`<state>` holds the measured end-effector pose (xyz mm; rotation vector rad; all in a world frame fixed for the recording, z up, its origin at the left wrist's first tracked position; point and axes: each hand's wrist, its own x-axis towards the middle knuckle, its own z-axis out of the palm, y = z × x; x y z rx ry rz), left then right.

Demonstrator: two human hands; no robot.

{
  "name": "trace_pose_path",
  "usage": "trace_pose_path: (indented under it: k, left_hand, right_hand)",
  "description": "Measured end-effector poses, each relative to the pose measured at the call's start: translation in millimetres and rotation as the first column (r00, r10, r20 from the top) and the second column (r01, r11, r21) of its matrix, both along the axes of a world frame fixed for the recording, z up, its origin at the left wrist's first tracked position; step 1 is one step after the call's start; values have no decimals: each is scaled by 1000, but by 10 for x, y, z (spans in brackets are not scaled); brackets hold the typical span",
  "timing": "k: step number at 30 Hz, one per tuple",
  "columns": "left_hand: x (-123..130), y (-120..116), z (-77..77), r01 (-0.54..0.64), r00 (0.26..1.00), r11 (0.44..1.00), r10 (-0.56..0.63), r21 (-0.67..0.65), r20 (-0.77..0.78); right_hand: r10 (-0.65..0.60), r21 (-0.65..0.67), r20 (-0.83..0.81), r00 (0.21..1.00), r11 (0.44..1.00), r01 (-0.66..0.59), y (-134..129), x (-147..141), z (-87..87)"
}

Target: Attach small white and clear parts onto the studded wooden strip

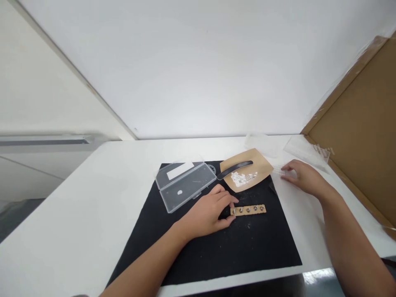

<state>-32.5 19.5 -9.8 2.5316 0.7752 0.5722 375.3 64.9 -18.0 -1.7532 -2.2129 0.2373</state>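
Note:
My left hand point(213, 212) pinches the left end of a narrow tan strip point(251, 210) between thumb and fingers. Several small round metal pieces sit in a row along the strip, which lies on a black mat point(204, 255). To the right, beyond the mat's edge, my right hand point(300, 177) has its thumb and finger at the edge of a small clear bumpy sheet point(277, 170). A curved dark nail file point(235, 168) rests across a tan tray point(258, 159). Small white pieces point(243, 179) lie in a pile on that tray.
An opened clear plastic case point(188, 187) with a white label stands at the mat's upper left. Clear plastic packaging point(307, 152) and another pale sheet point(261, 145) lie at the back right. A cardboard panel point(361, 119) borders the white table point(74, 210) on the right.

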Motion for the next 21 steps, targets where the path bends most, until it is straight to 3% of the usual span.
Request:
trace_pose_path:
  k: [10,15,21]
  left_hand:
    - [-5,2,-3,13,1000,1000,-13,-24,-17]
    - [-3,-15,-8,14,999,999,-12,42,-44]
    - [3,-26,-11,23,998,996,-17,91,-66]
  right_hand:
    - [-58,29,17,998,998,58,-18,-2,-41]
    - [-36,73,14,999,997,35,19,-41,-112]
    - [-67,28,66,996,998,65,18,-172,-113]
